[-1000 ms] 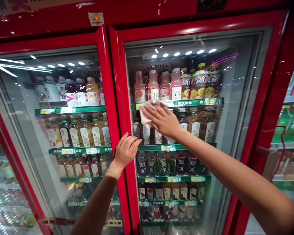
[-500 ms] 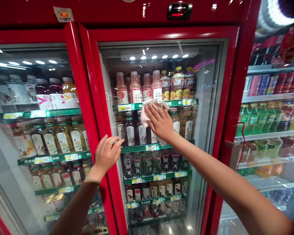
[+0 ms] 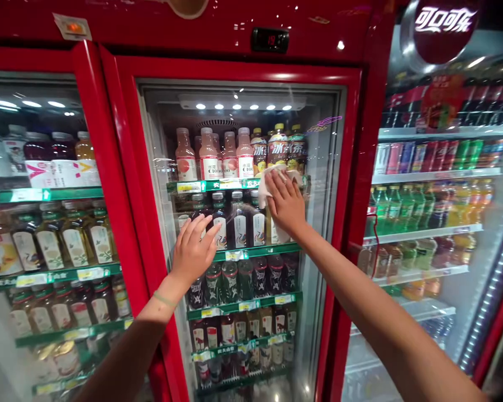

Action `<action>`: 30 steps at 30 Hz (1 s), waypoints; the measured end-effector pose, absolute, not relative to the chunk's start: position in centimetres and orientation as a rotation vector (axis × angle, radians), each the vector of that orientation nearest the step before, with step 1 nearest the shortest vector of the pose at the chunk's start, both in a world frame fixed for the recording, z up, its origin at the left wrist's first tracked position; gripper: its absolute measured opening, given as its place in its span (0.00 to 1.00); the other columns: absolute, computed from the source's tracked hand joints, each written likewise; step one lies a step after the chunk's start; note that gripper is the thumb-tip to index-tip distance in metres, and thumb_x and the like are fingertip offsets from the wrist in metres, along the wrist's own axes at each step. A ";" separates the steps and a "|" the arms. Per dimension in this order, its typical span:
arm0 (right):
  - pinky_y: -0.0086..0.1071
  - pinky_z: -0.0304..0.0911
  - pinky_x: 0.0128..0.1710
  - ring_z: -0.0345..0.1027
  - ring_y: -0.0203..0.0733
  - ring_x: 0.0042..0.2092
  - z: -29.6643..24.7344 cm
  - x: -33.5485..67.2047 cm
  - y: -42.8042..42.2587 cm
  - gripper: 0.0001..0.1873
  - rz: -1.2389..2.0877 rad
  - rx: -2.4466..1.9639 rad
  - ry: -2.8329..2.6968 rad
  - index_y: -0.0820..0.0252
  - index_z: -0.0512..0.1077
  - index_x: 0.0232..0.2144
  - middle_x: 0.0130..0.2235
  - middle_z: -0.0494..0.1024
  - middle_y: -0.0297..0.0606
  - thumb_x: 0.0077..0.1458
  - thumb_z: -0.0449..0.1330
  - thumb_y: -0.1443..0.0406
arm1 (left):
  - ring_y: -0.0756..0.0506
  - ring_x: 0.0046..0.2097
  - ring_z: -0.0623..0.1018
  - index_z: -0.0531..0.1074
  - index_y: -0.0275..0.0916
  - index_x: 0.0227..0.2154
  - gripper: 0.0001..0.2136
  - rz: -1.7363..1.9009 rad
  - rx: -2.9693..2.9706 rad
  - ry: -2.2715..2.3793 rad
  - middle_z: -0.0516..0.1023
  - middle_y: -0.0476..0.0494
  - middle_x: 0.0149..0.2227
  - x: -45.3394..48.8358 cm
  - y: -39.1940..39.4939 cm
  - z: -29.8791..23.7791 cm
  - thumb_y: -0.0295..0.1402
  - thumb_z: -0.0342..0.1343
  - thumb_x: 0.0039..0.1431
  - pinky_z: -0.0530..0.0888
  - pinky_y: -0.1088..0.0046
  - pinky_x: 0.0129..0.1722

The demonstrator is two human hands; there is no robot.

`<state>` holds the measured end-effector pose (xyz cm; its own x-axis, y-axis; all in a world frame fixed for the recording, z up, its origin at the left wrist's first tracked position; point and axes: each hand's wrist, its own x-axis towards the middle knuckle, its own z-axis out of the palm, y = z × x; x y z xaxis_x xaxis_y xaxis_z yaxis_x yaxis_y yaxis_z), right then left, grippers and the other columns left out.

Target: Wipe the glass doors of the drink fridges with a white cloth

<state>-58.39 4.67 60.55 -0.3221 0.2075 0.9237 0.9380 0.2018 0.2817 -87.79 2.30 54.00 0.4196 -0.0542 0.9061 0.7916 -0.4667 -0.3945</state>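
My right hand (image 3: 285,204) presses a white cloth (image 3: 272,181) flat against the glass door (image 3: 322,184) of a red drinks fridge, level with the top green shelf. The cloth shows above and below my palm. My left hand (image 3: 194,248) lies flat and open on the same glass, lower and to the left, close to the red door frame (image 3: 129,184). Behind the glass stand rows of bottles (image 3: 218,153) on green shelves.
A second red fridge door (image 3: 46,223) stands to the left, full of tea bottles. To the right is another cooler (image 3: 427,206) with cans and green and orange bottles under a round red sign (image 3: 440,22).
My right hand and the cloth have slid to the right across the glass. My left hand has moved off the red frame onto the glass. My view has turned to the right.
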 end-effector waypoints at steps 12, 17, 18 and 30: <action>0.55 0.47 0.71 0.40 0.51 0.75 60.0 -49.8 5.0 0.33 -1.106 -1.130 -1.527 0.54 0.41 0.74 0.74 0.51 0.38 0.72 0.41 0.59 | 0.35 0.72 0.60 0.59 0.49 0.69 0.31 -1.174 -1.696 -0.777 0.63 0.37 0.69 -82.4 4.9 54.9 0.31 0.57 0.65 0.54 0.44 0.71; 0.55 0.45 0.72 0.45 0.50 0.74 59.9 -46.4 4.9 0.33 -1.145 -1.129 -1.650 0.49 0.43 0.74 0.74 0.53 0.35 0.71 0.42 0.57 | 0.36 0.72 0.60 0.56 0.50 0.70 0.32 -1.156 -1.665 -0.767 0.63 0.38 0.70 -82.5 5.4 54.5 0.32 0.57 0.65 0.53 0.48 0.72; 0.56 0.46 0.71 0.44 0.52 0.74 59.7 -46.0 4.8 0.33 -1.113 -1.166 -1.535 0.51 0.42 0.74 0.74 0.53 0.37 0.71 0.41 0.57 | 0.36 0.72 0.60 0.56 0.50 0.70 0.32 -1.168 -1.669 -0.765 0.63 0.38 0.70 -82.5 5.4 54.5 0.32 0.57 0.65 0.52 0.48 0.72; 0.56 0.47 0.70 0.46 0.55 0.74 52.8 -43.5 4.8 0.34 -1.073 -1.180 -1.530 0.56 0.46 0.74 0.72 0.56 0.44 0.69 0.45 0.57 | 0.36 0.72 0.58 0.57 0.52 0.70 0.32 -1.170 -1.653 -0.809 0.60 0.40 0.71 -82.3 5.6 54.1 0.32 0.56 0.65 0.52 0.45 0.72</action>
<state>-43.51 4.81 52.81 -0.1412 0.2001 0.9695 0.9798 0.1686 0.1079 -82.31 5.63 54.15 0.3309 0.0023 0.9437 0.8819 -0.3566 -0.3083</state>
